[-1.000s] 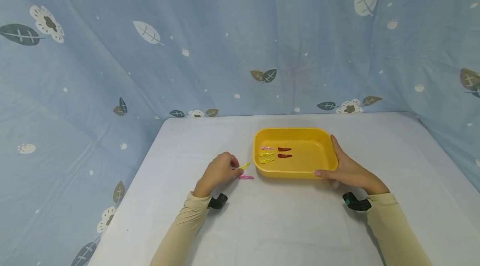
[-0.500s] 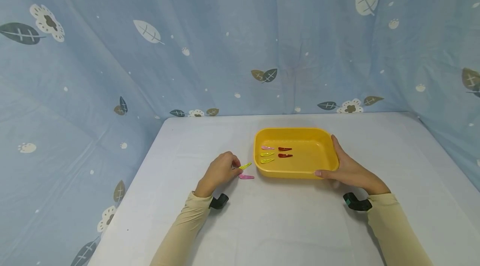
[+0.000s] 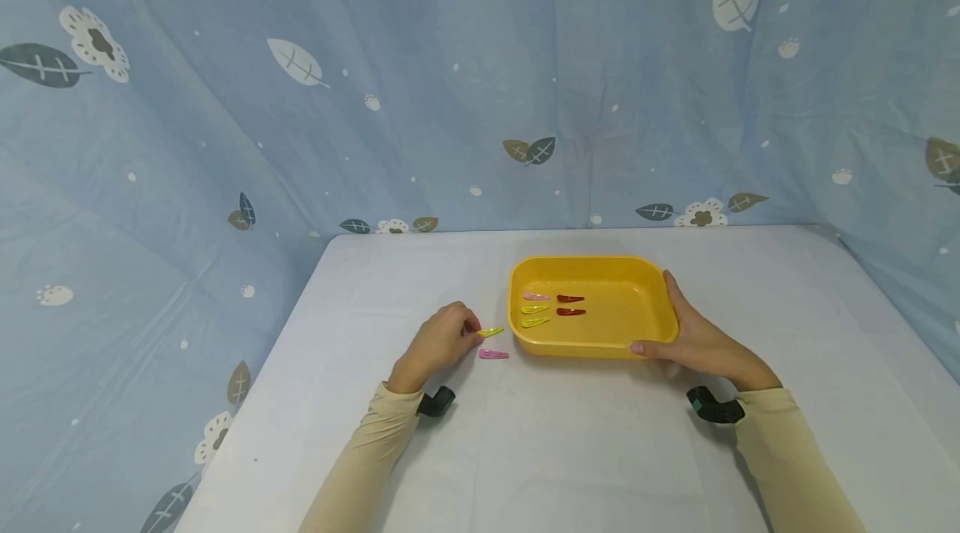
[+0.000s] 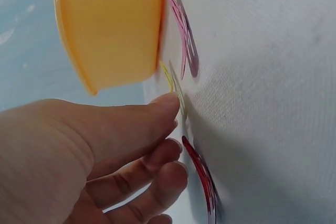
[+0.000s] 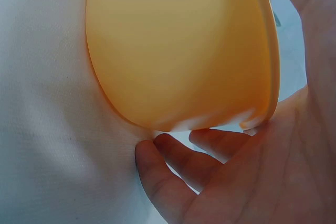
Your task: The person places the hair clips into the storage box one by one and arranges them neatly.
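My left hand (image 3: 441, 339) pinches a yellow hair clip (image 3: 492, 332) low over the white tabletop, just left of the yellow tray (image 3: 577, 351). A pink hair clip (image 3: 493, 354) lies on the cloth nearer to me. In the left wrist view, a red hair clip (image 4: 201, 174) shows beside the curled fingers; the hand hides it from the head view. My right hand (image 3: 701, 341) grips the tray's right end, thumb along its near side. Inside the tray's left half lie a pink clip (image 3: 536, 296), two yellow clips (image 3: 535, 309) and two red clips (image 3: 571, 312).
A white cloth (image 3: 585, 450) covers the table. Blue patterned fabric (image 3: 420, 116) hangs behind and to the left of it. Black wrist-worn pieces (image 3: 437, 402) sit under both wrists, close above the cloth.
The yellow clip in my left fingers has turned from slanting upward to lying nearly level, its tip toward the tray. My left hand has shifted slightly away from me. The right hand and tray stay put.
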Demonstrator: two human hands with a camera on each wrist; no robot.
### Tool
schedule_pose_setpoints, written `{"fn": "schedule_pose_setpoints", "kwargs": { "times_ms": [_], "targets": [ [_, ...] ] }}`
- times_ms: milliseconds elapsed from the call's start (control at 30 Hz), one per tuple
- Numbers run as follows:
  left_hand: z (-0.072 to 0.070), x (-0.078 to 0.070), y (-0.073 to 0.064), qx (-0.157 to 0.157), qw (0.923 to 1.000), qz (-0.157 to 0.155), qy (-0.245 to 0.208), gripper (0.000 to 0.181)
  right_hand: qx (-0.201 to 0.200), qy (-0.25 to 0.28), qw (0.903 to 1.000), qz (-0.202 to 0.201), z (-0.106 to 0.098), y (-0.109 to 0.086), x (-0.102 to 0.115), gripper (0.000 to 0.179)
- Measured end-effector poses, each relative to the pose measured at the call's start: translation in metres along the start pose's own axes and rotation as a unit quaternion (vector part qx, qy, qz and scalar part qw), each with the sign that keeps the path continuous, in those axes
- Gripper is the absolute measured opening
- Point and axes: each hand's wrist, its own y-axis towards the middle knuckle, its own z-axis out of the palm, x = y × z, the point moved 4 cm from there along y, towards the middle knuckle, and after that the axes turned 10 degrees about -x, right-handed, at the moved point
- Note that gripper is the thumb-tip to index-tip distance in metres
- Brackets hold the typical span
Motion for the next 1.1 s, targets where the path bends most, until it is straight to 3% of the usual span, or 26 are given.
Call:
{"fn": "schedule_pose_setpoints", "kwargs": {
  "times_ms": [533, 1100],
  "targets": [
    [-0.014, 0.000, 0.001, -0.015, 0.9997, -0.011, -0.016, 0.010, -0.002, 0.005, 0.9999, -0.009, -0.002, -0.001, 0.002, 0.134],
    [-0.049, -0.011, 0.003, -0.043, 0.9982, 0.011, -0.040, 0.011, 0.000, 0.008, 1.0000, 0.000, 0.000, 0.000, -0.001, 0.135]
  ]
}}
